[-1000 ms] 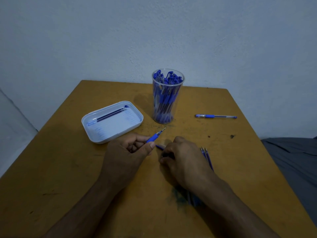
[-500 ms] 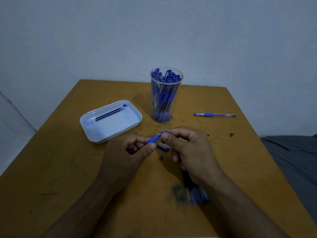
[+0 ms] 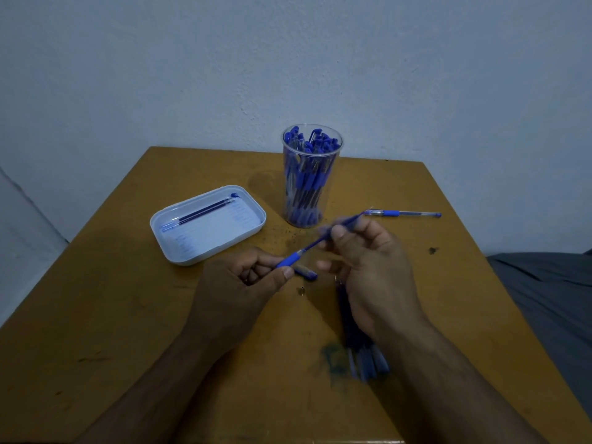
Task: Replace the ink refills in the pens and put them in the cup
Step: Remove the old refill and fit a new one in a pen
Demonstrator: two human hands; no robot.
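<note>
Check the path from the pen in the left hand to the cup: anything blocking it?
Nothing visible blocks it. The left hand holds the pen barrel, with the right hand pinching the refill. Only bare table lies before the cup, though it is crowded with pens.
</note>
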